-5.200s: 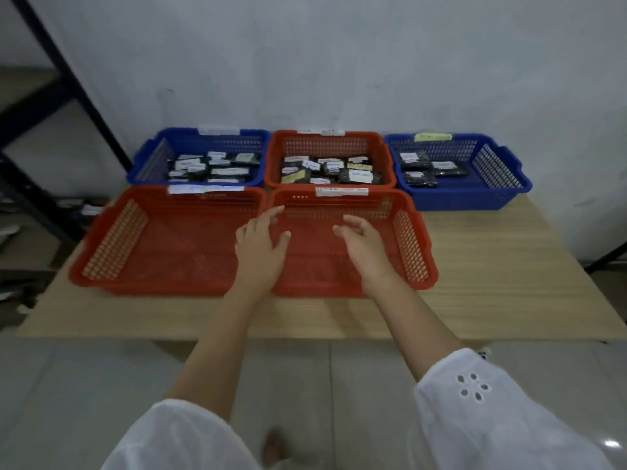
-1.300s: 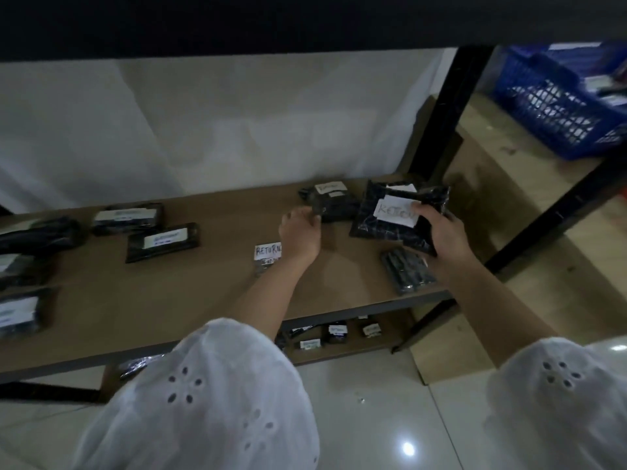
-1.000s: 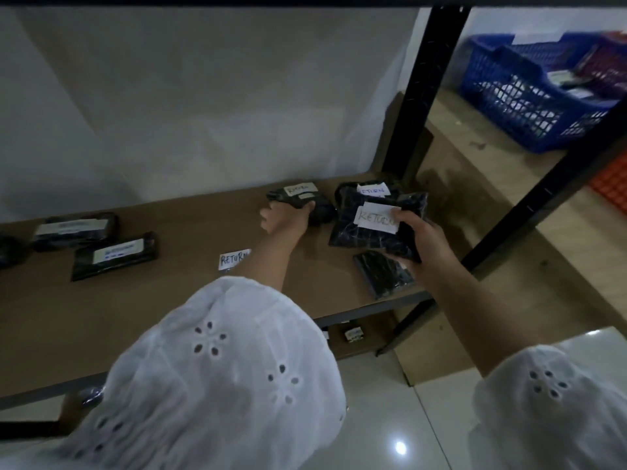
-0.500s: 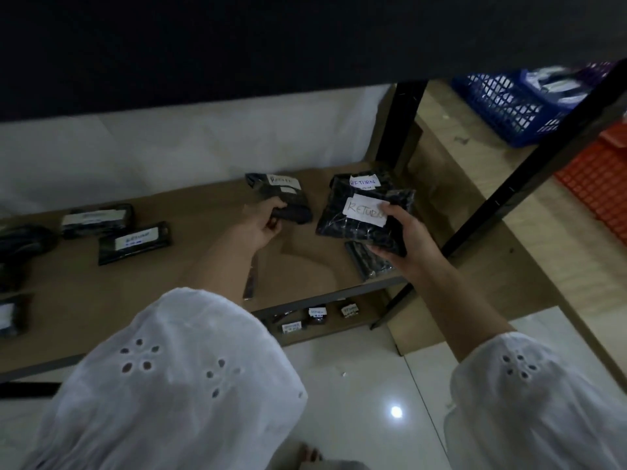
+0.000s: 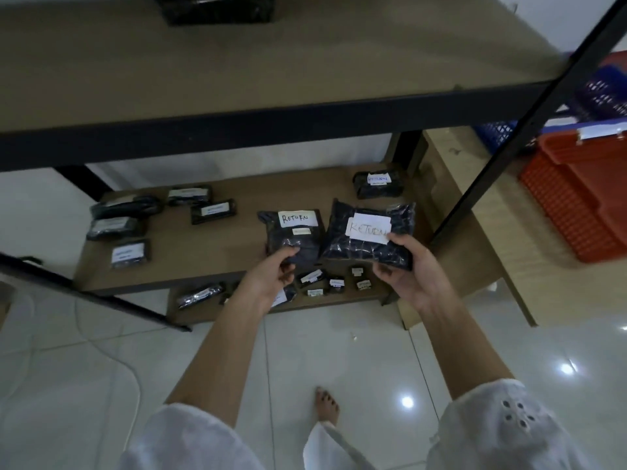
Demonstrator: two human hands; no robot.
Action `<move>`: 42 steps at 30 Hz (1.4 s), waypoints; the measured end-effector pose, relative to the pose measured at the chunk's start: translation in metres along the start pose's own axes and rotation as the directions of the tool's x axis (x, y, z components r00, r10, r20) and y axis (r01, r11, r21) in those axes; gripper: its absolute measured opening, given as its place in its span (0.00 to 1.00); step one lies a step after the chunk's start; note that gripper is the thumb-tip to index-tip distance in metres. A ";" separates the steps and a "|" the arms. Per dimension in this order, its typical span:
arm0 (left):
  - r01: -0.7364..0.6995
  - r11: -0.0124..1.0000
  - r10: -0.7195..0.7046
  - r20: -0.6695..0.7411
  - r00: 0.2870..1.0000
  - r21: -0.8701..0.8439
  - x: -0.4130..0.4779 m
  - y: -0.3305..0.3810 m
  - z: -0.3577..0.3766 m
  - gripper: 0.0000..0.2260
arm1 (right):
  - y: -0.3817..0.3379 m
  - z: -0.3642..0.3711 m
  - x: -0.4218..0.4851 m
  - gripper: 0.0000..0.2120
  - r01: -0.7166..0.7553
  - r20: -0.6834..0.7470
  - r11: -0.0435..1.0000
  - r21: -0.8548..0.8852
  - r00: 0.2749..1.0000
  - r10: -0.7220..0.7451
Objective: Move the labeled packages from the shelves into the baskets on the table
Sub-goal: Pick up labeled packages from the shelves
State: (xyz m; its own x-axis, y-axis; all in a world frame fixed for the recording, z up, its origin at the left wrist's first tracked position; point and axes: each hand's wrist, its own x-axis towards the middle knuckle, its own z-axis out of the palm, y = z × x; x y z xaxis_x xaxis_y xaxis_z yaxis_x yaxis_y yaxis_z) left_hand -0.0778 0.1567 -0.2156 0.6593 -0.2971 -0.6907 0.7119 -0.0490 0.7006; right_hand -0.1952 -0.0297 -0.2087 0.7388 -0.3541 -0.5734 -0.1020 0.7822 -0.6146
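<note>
My left hand [image 5: 271, 276] grips a small black package [image 5: 295, 235] with a white label reading RETURN. My right hand [image 5: 410, 269] holds a larger black package [image 5: 369, 239], also labeled RETURN. Both packages are lifted off the middle shelf [image 5: 210, 252], side by side in front of it. Another labeled package [image 5: 378, 183] lies at the shelf's back right. Several more labeled black packages [image 5: 129, 254] lie on its left part. An orange basket [image 5: 576, 195] and a blue basket [image 5: 604, 93] show at the right on the table [image 5: 492, 225].
An upper shelf board [image 5: 271, 62] with a black package [image 5: 217, 8] hangs overhead. A black upright post [image 5: 522, 117] runs diagonally at the right. The bottom shelf [image 5: 319, 300] holds several small labeled packages. White tiled floor, a cable and my foot lie below.
Both hands have pulled back from the shelf, each lifting a RETURN package. The view has risen and drawn away, so the upper shelf board now shows from above.
</note>
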 end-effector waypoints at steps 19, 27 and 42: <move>-0.148 0.975 0.158 0.048 0.986 -0.163 -0.102 -0.045 0.074 0.15 | -0.061 -0.071 -0.090 0.14 0.025 0.039 1.000 -0.014 0.999 -0.025; -0.178 0.953 0.185 0.007 0.983 -0.247 -0.092 -0.057 0.112 0.18 | -0.105 -0.097 -0.064 0.15 -0.045 0.115 0.996 -0.071 0.992 0.053; -0.244 0.872 0.212 -0.122 0.970 -0.424 0.011 -0.010 0.038 0.20 | -0.060 -0.010 0.094 0.11 -0.160 0.041 0.977 -0.141 0.985 0.168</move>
State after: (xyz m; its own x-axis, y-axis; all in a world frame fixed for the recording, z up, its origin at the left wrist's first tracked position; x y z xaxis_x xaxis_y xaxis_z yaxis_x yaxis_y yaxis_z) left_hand -0.0871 0.1177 -0.2234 0.8194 -0.1822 -0.5434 0.5630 0.4339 0.7034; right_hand -0.1257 -0.1154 -0.2311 0.7382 -0.1965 -0.6453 -0.3122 0.7485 -0.5851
